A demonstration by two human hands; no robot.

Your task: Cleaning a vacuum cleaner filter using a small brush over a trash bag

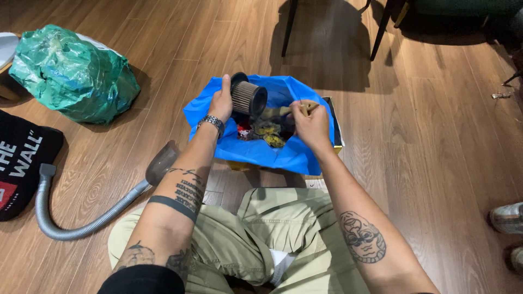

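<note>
Left hand (220,103): closed around a cylindrical pleated filter (248,97) with black end caps, thumb pointing up along its near end; a metal watch sits on the wrist
Filter position: held on its side, above the far left part of the blue bag (256,152), jutting out to the right of the holding hand
Right hand (310,124): fingers pinched shut on a small tan brush-like tool (305,106); its exact kind cannot be told
Tool position: just right of the filter, near it; whether they touch cannot be told
Blue bag: plastic liner spread open over a box whose dark edge (338,128) shows at the right; inside lies mixed refuse in red, yellow and dark colours (267,130)
Green bag (73,73): crumpled plastic sack, full, on the wooden floor at far left, well apart from the hands
Hose (81,226): grey ribbed vacuum hose curving on the floor at left, ending in a translucent brownish nozzle (161,162) just beside the left forearm
Black cloth (22,160): dark item with white lettering and a red patch, at the left edge
Seating: person sits on the floor in khaki trousers (261,234)
</note>
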